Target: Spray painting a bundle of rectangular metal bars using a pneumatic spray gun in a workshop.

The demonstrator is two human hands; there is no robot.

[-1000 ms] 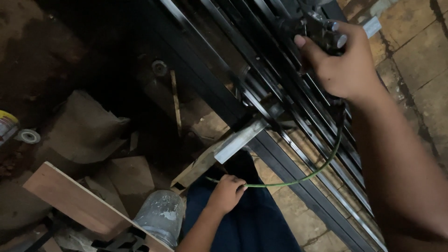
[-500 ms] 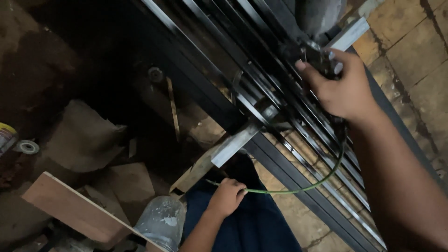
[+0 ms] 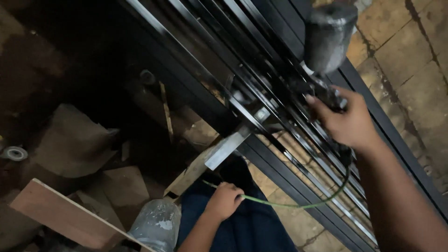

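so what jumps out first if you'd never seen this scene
The right hand at upper right grips a dark spray gun topped by a grey cylindrical cup, held against the glossy black metal bars running diagonally across the view. A thin green hose loops down from the gun to the left hand at bottom centre, which holds it over a dark blue trouser leg. At lower left lies a pale wooden plank.

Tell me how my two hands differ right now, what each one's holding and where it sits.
The right hand is raised against the black metal bars, gripping a spray gun; the left hand sits low over the lap, closed on the green hose. The right is stretched out, the left tucked close. That hose links both.
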